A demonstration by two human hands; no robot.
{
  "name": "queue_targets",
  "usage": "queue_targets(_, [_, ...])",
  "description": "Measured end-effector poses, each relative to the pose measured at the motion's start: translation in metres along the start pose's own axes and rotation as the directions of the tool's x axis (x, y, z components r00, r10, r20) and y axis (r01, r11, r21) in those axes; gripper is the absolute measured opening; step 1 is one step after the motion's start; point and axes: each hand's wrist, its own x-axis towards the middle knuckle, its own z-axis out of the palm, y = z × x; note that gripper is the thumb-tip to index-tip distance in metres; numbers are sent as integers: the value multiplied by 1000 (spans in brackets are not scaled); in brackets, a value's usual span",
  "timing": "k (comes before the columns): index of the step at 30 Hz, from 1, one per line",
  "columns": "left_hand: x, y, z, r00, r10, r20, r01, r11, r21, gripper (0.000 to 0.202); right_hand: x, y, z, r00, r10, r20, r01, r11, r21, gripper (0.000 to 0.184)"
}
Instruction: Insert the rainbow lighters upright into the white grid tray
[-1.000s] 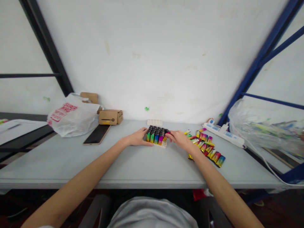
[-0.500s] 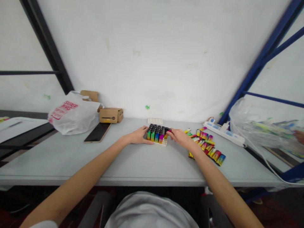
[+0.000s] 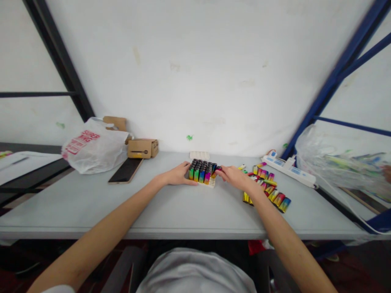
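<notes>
A small white tray [image 3: 211,185] stands at the middle of the table, holding tight rows of upright lighters [image 3: 201,174] with black tops and shiny green, blue, pink and gold bodies. My left hand [image 3: 177,175] grips the left side of this block, thumb along the front and fingers at the back corner. At the right side, my right hand [image 3: 229,174] pinches a dark-topped lighter [image 3: 218,168] beside the last row. Its lower part is partly hidden by my fingers. Loose lighters [image 3: 278,199] lie in a spread right of the tray, some behind my right forearm.
Behind the block, a white slotted tray piece [image 3: 199,155] rests near the wall. To the left are a phone [image 3: 126,171], a cardboard box [image 3: 143,148] and a white plastic bag [image 3: 94,146]. A power strip [image 3: 288,171] and its cable run along the right.
The lighter in my right hand has shifted slightly right, and a blue-topped lighter now shows beside it at the row's end. My left hand stays put.
</notes>
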Motion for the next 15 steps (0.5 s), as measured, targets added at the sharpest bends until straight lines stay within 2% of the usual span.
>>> queue_targets(5, [1, -3, 0, 1000, -11, 6, 11, 1000, -2, 98, 1, -13, 5, 999, 19, 26, -16, 996, -84, 25])
queue_targets(9, [1, -3, 0, 1000, -22, 12, 22, 1000, -5, 99, 0, -17, 3, 997, 12, 77, -6, 997, -79, 24])
queue_targets(12, [1, -3, 0, 1000, -22, 16, 23, 1000, -3, 100, -3, -9, -8, 993, 10, 114, -2, 998, -70, 28])
queue_targets(15, [0, -3, -1, 1000, -22, 18, 22, 1000, 5, 98, -7, 11, -21, 992, 123, 36, -119, 988, -97, 33])
